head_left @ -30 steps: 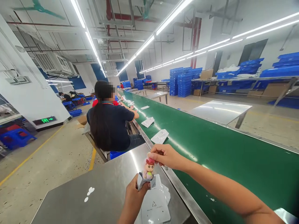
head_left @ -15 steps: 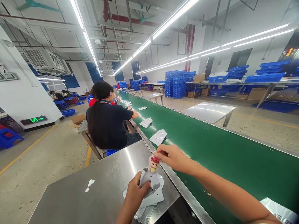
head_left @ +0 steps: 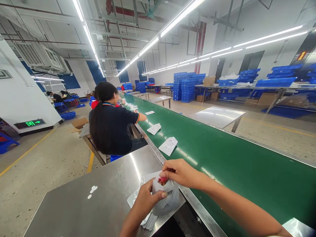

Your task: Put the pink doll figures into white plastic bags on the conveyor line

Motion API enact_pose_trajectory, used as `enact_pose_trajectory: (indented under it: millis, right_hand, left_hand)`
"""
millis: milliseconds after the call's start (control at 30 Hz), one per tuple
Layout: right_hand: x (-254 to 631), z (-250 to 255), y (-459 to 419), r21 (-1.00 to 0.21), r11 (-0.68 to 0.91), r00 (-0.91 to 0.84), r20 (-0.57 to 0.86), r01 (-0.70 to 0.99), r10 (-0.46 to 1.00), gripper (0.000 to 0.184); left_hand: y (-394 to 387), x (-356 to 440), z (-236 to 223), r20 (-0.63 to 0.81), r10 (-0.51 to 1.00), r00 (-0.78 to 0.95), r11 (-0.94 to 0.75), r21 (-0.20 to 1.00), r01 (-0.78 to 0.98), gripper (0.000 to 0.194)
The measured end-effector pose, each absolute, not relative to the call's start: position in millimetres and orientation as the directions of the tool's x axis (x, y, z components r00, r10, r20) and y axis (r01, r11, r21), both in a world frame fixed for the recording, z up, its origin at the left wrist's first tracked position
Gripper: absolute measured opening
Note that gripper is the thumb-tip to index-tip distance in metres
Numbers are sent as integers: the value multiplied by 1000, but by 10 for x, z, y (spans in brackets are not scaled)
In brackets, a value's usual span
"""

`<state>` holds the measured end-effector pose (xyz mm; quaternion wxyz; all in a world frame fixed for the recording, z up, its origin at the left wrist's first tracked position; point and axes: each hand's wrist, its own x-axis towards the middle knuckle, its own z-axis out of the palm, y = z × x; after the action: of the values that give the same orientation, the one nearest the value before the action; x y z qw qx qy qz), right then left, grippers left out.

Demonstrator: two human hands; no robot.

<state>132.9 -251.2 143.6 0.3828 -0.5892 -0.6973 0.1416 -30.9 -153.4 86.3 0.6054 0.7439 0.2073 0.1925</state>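
My left hand (head_left: 148, 197) grips a white plastic pouch (head_left: 166, 199) and holds it upright over the steel table (head_left: 81, 204). My right hand (head_left: 180, 172) pinches the top of a small doll (head_left: 163, 180) with a red cap, and the doll sits mostly inside the pouch mouth, only its head showing. Under my left hand lies a small stack of flat white pouches (head_left: 138, 197) on the table, near the edge by the conveyor.
A long green conveyor belt (head_left: 222, 154) runs along the right of the table with flat white pouches (head_left: 168, 145) lying on it. A person in a dark shirt (head_left: 108, 125) sits at the table ahead. Blue crates (head_left: 187, 85) are stacked at the back.
The doll has gone down from above the pouch into its mouth. My left hand has lifted the pouch upright off the stack. The view has shifted slightly.
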Motion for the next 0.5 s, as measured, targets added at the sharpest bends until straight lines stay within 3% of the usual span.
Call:
enact_pose_trajectory:
  millis: [100,200,333,433,500]
  right_hand:
    - [1361,1440,-2581,-441,365,-170,422,820,890,28]
    - [1381,1411,-2682,-404,398,-256,363,824,896,32]
    - [1387,1330,-2818,-417,283,-136,348,864,928,32]
    - [1494,1278,-2956,-459,213,-12,402,862,916,25]
    - [1674,1225,-3047,-528,133,145,453,839,880,31]
  left_hand:
    - [-1570,-253,952,56,606,794,-200,976,84,39]
    - [-1617,-147,1009,96,608,788,-285,953,104,27]
    - [-1788,57,1036,176,625,760,-370,925,90,20]
    - [-1918,133,1091,231,547,805,-335,941,-43,27]
    - [-1888,84,1134,286,507,813,-326,937,-127,36]
